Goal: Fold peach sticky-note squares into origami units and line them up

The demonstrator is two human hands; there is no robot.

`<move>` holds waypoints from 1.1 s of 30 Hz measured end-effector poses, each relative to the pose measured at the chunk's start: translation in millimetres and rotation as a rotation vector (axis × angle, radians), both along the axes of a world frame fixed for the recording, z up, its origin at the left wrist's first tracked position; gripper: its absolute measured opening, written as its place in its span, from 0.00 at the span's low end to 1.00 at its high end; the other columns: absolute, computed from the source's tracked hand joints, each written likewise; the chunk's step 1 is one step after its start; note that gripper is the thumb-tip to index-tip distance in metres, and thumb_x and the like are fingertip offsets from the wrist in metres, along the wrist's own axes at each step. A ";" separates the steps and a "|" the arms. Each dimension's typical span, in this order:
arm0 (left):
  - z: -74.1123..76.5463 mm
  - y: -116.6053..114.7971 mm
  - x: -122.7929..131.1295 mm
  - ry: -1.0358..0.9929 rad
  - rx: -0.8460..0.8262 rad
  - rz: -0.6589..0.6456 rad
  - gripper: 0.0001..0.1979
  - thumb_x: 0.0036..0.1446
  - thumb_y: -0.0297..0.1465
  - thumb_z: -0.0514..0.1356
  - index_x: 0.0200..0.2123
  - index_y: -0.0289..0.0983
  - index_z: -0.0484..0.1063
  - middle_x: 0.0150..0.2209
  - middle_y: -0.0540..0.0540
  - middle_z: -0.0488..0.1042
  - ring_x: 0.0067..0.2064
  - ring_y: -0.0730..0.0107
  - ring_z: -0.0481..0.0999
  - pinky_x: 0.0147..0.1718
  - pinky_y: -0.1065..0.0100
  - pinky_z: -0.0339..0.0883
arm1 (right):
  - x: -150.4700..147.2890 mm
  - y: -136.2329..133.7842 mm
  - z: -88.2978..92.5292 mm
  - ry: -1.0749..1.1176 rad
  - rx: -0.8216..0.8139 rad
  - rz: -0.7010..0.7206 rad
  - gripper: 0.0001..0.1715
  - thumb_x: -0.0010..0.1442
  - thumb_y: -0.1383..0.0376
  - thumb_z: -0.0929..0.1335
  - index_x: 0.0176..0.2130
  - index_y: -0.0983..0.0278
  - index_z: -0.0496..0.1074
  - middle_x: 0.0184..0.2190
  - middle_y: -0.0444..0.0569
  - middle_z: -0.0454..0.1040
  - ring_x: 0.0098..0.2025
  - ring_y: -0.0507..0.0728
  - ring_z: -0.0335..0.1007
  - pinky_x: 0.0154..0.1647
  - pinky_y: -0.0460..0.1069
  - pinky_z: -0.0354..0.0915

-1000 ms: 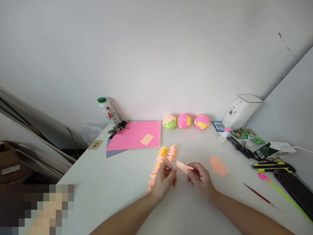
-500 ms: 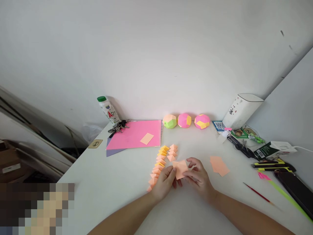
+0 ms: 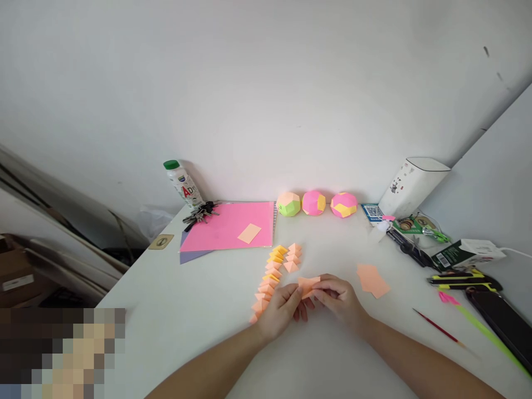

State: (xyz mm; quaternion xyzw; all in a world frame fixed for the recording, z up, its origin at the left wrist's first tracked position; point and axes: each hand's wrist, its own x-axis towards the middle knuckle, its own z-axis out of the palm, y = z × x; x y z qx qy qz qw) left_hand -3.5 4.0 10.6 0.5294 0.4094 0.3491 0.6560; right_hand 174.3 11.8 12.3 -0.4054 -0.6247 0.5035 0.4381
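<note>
Between my two hands is a small orange sheet of paper (image 3: 308, 286), raised off the table and bent. My left hand (image 3: 283, 308) pinches its left edge, thumb on top. My right hand (image 3: 338, 296) pinches the right edge between thumb and fingers. Just behind my left hand runs a long row of folded orange and yellow paper pieces (image 3: 269, 281), overlapping one another. A shorter row of folded orange pieces (image 3: 293, 257) lies beside it. To the right of my right hand rest loose flat orange paper sheets (image 3: 373, 280).
Three paper balls (image 3: 313, 203) line the wall. At left are a pink sheet (image 3: 233, 221), keys (image 3: 201, 215) and a bottle (image 3: 183, 184). At right lie a thin brush (image 3: 440, 327), a utility knife (image 3: 465, 281), a black phone-like object (image 3: 502, 321) and a box (image 3: 467, 254).
The orange sheet was nearly flat and is now bent, looking shorter. My right hand has closed its fingers on the sheet's right edge; my left hand has kept its hold.
</note>
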 end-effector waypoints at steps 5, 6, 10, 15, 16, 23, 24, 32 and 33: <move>3.4 -0.6 1.9 -0.024 -0.009 0.000 0.17 0.55 0.45 0.58 0.33 0.35 0.71 0.32 0.45 0.77 0.24 0.73 0.71 0.22 0.73 0.60 | -1.6 -0.5 -0.2 0.077 -0.072 -0.023 0.08 0.56 0.61 0.69 0.28 0.62 0.74 0.27 0.46 0.71 0.26 0.54 0.69 0.25 0.48 0.65; 3.4 -0.5 2.5 -0.013 -0.014 0.005 0.17 0.54 0.45 0.59 0.32 0.35 0.70 0.32 0.45 0.77 0.24 0.73 0.71 0.22 0.73 0.60 | -2.0 -0.9 0.1 0.092 -0.079 -0.019 0.08 0.56 0.61 0.69 0.28 0.62 0.74 0.27 0.46 0.71 0.26 0.54 0.69 0.25 0.49 0.65; 3.5 -0.2 4.1 0.019 -0.030 0.026 0.17 0.54 0.45 0.58 0.29 0.35 0.69 0.30 0.45 0.78 0.23 0.74 0.71 0.21 0.73 0.59 | -3.5 -3.1 2.7 0.111 -0.086 -0.030 0.07 0.55 0.62 0.70 0.27 0.62 0.73 0.24 0.44 0.71 0.25 0.54 0.69 0.25 0.49 0.66; 4.6 -0.4 4.0 0.018 -0.045 0.025 0.17 0.55 0.44 0.58 0.27 0.36 0.67 0.29 0.46 0.78 0.22 0.74 0.71 0.21 0.73 0.59 | -4.8 -5.1 6.5 0.116 -0.085 -0.046 0.07 0.55 0.63 0.70 0.26 0.62 0.71 0.22 0.43 0.70 0.24 0.53 0.68 0.25 0.49 0.66; 4.7 -0.4 3.9 0.016 -0.046 0.025 0.17 0.55 0.45 0.58 0.27 0.36 0.67 0.29 0.46 0.78 0.22 0.74 0.71 0.21 0.73 0.59 | -5.0 -5.3 6.8 0.113 -0.085 -0.045 0.07 0.55 0.63 0.70 0.26 0.62 0.71 0.22 0.43 0.70 0.24 0.53 0.67 0.25 0.49 0.65; 3.1 0.0 3.9 0.023 -0.057 0.021 0.17 0.55 0.45 0.58 0.26 0.36 0.66 0.29 0.46 0.77 0.22 0.74 0.71 0.21 0.73 0.59 | -4.4 -5.1 4.7 0.093 -0.076 -0.055 0.07 0.55 0.64 0.70 0.26 0.62 0.71 0.22 0.43 0.70 0.24 0.53 0.67 0.25 0.49 0.65; 2.7 -0.1 3.8 0.023 -0.060 0.018 0.17 0.55 0.45 0.58 0.27 0.36 0.66 0.29 0.46 0.78 0.22 0.74 0.71 0.21 0.73 0.59 | -4.1 -5.1 4.2 0.093 -0.076 -0.050 0.07 0.55 0.64 0.70 0.26 0.62 0.71 0.21 0.43 0.69 0.24 0.53 0.67 0.25 0.49 0.65; 0.1 0.1 3.3 0.018 -0.060 0.011 0.17 0.55 0.44 0.58 0.26 0.36 0.65 0.30 0.46 0.77 0.22 0.75 0.71 0.22 0.73 0.60 | -4.0 -3.7 -0.8 0.113 -0.068 -0.050 0.07 0.55 0.64 0.70 0.27 0.63 0.71 0.21 0.43 0.69 0.23 0.52 0.67 0.24 0.47 0.65; -0.1 0.2 3.5 0.022 -0.062 0.009 0.17 0.55 0.44 0.58 0.26 0.36 0.65 0.30 0.46 0.77 0.22 0.75 0.71 0.22 0.73 0.60 | -4.1 -3.6 -1.2 0.122 -0.063 -0.050 0.06 0.55 0.65 0.70 0.27 0.63 0.72 0.21 0.43 0.69 0.23 0.52 0.67 0.24 0.47 0.66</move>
